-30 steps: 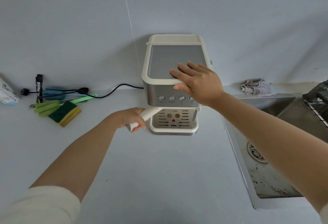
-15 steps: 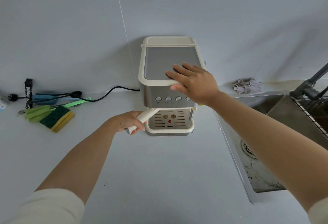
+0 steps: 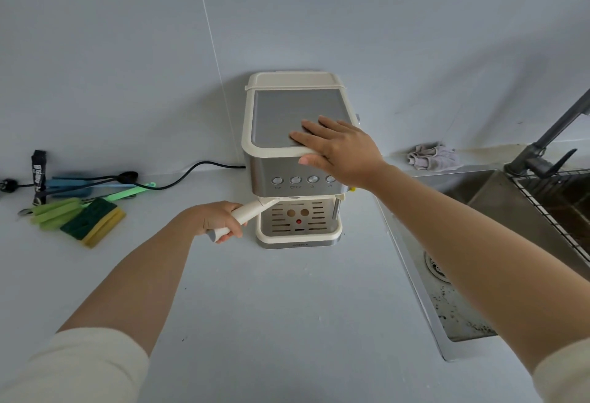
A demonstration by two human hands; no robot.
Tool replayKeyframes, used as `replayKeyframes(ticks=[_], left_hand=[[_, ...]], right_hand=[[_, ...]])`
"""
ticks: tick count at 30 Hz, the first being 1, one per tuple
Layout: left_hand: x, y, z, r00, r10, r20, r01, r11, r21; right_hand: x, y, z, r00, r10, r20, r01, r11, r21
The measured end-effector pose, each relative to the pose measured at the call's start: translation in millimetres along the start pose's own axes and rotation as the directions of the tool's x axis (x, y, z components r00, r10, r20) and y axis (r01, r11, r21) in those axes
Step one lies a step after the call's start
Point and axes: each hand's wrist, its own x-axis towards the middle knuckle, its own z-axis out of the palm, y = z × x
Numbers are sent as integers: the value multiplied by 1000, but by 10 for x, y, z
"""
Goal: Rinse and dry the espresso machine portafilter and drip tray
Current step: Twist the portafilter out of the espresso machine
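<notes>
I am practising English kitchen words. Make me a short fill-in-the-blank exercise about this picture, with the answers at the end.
1. The left hand grips the cream handle of the ____.
2. The right hand rests flat on the ____ of the espresso machine.
3. The green-and-yellow sponge lies on the counter, to the ____ of the machine.
4. The crumpled cloth lies near the back corner of the steel ____.

Missing words: portafilter, top, left, sink.

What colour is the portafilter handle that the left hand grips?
Cream portafilter handle with a grey end cap, gripped by the left hand; head view shows it.
</notes>
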Motion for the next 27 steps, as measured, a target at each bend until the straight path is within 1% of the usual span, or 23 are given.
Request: replayKeyframes(ticks=[5, 10, 15, 19, 21, 24, 27], left_hand=[[-20, -207, 217, 999, -17, -48, 12, 996, -88], [-95, -312, 658, 995, -40, -90, 23, 983, -180], [-203, -308, 1160, 995, -48, -86, 34, 987, -159], [-305, -226, 1518, 990, -54, -129, 30, 983, -182], [-365, -170, 1652, 991, -55, -119, 31, 980, -198], [-440, -82, 1781, 998, -23, -57, 11, 981, -195], [-465, 19, 1843, 1000, 17, -7, -18, 984, -179]], right_hand=[[3, -12, -7, 1000, -13, 2, 13, 1000, 8], [-6, -7, -16, 1000, -1, 17, 1, 1000, 0], [-23, -31, -13, 999, 27, 30, -26, 999, -36], [-28, -46, 8, 999, 45, 23, -43, 996, -83], [-36, -55, 26, 997, 68, 23, -66, 993, -100], [-57, -86, 53, 990, 140, 20, -137, 984, -117], [-84, -139, 61, 972, 235, -4, -235, 970, -65]])
